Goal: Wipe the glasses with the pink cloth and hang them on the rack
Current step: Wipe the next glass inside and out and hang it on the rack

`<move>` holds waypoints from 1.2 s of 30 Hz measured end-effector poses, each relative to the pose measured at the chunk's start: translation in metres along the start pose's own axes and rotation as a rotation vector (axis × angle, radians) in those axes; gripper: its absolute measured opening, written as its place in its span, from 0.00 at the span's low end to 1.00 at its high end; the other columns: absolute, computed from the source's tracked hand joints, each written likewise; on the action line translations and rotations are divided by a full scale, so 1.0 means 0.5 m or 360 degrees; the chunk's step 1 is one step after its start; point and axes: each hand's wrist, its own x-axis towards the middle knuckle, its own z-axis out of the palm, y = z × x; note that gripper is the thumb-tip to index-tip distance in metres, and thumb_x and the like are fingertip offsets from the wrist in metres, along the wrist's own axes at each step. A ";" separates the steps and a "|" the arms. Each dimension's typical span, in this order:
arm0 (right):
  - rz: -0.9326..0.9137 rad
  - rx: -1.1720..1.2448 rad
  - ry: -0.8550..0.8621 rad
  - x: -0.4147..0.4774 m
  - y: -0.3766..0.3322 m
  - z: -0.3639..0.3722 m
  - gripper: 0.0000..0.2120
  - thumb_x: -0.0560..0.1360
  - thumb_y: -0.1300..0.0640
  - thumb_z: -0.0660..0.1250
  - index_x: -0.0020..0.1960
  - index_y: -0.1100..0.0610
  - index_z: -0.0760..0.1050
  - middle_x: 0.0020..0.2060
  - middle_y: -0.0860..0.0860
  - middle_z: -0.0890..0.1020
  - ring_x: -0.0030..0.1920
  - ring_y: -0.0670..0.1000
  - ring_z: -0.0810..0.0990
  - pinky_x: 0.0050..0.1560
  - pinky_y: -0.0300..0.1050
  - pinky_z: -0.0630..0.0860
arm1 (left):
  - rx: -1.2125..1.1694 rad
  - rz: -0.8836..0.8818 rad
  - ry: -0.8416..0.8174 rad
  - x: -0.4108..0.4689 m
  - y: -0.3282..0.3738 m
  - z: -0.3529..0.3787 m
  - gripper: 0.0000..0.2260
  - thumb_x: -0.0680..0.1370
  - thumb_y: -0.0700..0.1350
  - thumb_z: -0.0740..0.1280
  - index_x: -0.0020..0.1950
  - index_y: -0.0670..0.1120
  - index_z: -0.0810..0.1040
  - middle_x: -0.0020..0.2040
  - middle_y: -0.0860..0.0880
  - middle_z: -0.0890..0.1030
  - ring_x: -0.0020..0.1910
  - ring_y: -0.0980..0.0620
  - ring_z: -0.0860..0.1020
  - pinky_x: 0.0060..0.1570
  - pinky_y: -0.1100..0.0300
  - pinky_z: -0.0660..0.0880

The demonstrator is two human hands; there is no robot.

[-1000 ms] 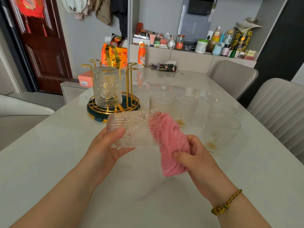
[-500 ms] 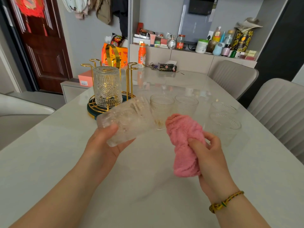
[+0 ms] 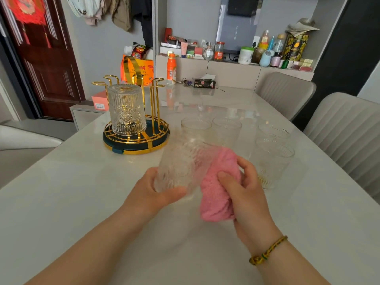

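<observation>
1. I see the left hand (image 3: 152,194) gripping a ribbed clear glass tumbler (image 3: 181,163), tilted above the white table (image 3: 82,192).
2. The right hand (image 3: 244,192), fingers closed, presses a bunched pink cloth (image 3: 218,192) against it.
3. One tumbler hangs inverted on the gold wire rack (image 3: 152,138).

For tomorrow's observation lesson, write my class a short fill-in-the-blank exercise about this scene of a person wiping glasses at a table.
1. The left hand holds a ribbed ____ above the table.
2. The cloth in the right hand is ____ in colour.
3. The glass on the rack hangs ____ down.
4. The number of glasses standing on the table is ____.

Missing words: glass; pink; upside; four
</observation>
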 end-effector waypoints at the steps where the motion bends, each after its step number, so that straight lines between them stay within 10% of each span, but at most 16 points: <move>1: -0.0065 -0.0028 0.0013 0.002 -0.004 -0.003 0.15 0.72 0.66 0.64 0.49 0.46 0.70 0.40 0.44 0.81 0.37 0.39 0.80 0.39 0.37 0.78 | 0.0079 -0.0011 -0.0051 0.000 -0.003 0.003 0.27 0.50 0.53 0.73 0.47 0.55 0.72 0.41 0.59 0.82 0.43 0.63 0.79 0.38 0.71 0.72; 11: -0.0044 -0.0017 0.0099 0.005 0.000 -0.009 0.13 0.72 0.65 0.65 0.48 0.47 0.70 0.40 0.44 0.80 0.38 0.42 0.80 0.39 0.39 0.78 | -0.0175 0.0140 0.0100 -0.001 -0.002 0.003 0.15 0.61 0.43 0.73 0.43 0.53 0.74 0.30 0.67 0.80 0.33 0.69 0.79 0.31 0.79 0.70; 21: 0.0299 -0.0029 -0.0589 -0.034 0.048 0.042 0.15 0.72 0.66 0.67 0.52 0.49 0.72 0.45 0.47 0.83 0.44 0.44 0.82 0.47 0.38 0.78 | -0.0227 0.0370 0.0266 0.007 -0.005 0.005 0.30 0.51 0.54 0.70 0.51 0.45 0.77 0.41 0.52 0.84 0.40 0.59 0.82 0.36 0.68 0.77; 25: 0.0300 -0.0183 -0.0562 -0.037 0.034 0.035 0.13 0.61 0.58 0.66 0.45 0.50 0.77 0.37 0.45 0.83 0.41 0.45 0.81 0.44 0.41 0.78 | -0.0304 0.0296 0.0318 0.016 -0.007 -0.003 0.32 0.50 0.55 0.70 0.52 0.46 0.76 0.44 0.51 0.82 0.43 0.54 0.82 0.40 0.61 0.79; 30: 0.0297 0.0002 -0.0212 -0.025 0.012 0.019 0.12 0.72 0.69 0.60 0.44 0.55 0.78 0.37 0.53 0.82 0.35 0.47 0.79 0.32 0.36 0.76 | -0.0267 0.0329 0.0201 0.005 -0.003 0.005 0.30 0.50 0.53 0.71 0.50 0.46 0.76 0.37 0.59 0.84 0.37 0.63 0.81 0.33 0.72 0.74; 36: 0.0325 0.0101 -0.0437 -0.030 0.021 0.024 0.10 0.74 0.65 0.61 0.51 0.55 0.76 0.46 0.53 0.83 0.43 0.47 0.82 0.41 0.38 0.79 | -0.0289 0.0360 0.0161 0.008 -0.005 0.003 0.29 0.52 0.51 0.72 0.51 0.48 0.75 0.41 0.56 0.84 0.41 0.61 0.82 0.37 0.71 0.75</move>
